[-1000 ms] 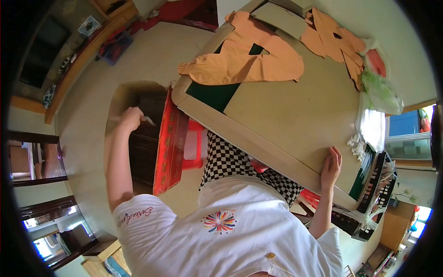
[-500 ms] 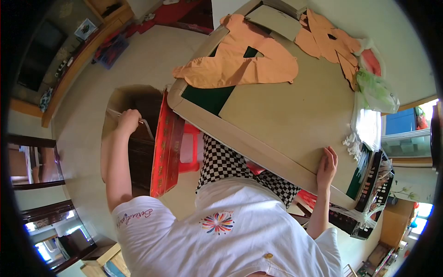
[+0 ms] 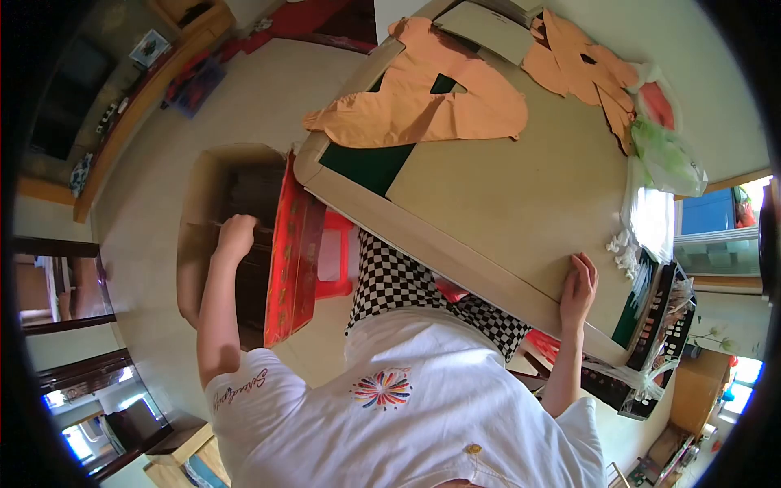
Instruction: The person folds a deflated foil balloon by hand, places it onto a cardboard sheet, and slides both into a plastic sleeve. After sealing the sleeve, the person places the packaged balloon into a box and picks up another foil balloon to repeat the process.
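Left hand (image 3: 236, 236) reached down into the open cardboard box (image 3: 199, 195) on the floor, fingers curled around dark contents directly beneath; grip unclear. Right hand (image 3: 579, 289) lay far off, fingers together, flat on the surface (image 3: 504, 195) edge.

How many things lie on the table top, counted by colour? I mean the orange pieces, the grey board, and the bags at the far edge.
Orange cut pieces: 2, a large one and a smaller one
Grey board: 1
Green plastic bag: 1
White plastic bag: 1
Total: 5
The right hand rests on the table edge.
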`<move>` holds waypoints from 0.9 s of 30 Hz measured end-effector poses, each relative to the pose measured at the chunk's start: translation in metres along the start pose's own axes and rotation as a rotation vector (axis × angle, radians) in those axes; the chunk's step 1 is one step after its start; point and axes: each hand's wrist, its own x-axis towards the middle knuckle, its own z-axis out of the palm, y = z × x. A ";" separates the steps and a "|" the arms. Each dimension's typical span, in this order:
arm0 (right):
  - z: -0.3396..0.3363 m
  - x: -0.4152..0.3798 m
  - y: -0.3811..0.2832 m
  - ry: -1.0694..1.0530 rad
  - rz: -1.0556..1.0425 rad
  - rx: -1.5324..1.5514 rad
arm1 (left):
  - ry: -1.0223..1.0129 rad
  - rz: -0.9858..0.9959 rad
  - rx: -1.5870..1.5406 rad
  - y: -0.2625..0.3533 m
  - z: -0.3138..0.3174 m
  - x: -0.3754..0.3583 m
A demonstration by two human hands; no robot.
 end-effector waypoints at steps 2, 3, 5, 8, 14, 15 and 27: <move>0.001 0.000 0.002 -0.005 0.000 0.002 | -0.134 -0.079 0.079 -0.019 0.037 0.007; 0.001 0.000 0.003 -0.008 0.001 0.000 | -0.114 -0.043 0.068 -0.032 0.061 0.008; 0.000 0.000 0.002 -0.005 0.005 -0.002 | -0.072 0.029 0.050 -0.054 0.104 0.008; 0.000 -0.001 0.000 -0.002 0.014 0.002 | 0.226 -0.058 0.103 -0.037 0.099 -0.006; 0.001 -0.001 0.002 -0.004 0.015 -0.018 | 0.353 -0.022 0.204 -0.035 0.094 -0.024; 0.002 0.000 0.001 -0.010 0.015 -0.024 | 0.292 -0.029 0.153 -0.037 0.095 -0.026; -0.005 0.011 -0.007 -0.074 -0.003 0.049 | -0.239 -0.198 0.186 -0.033 0.088 0.020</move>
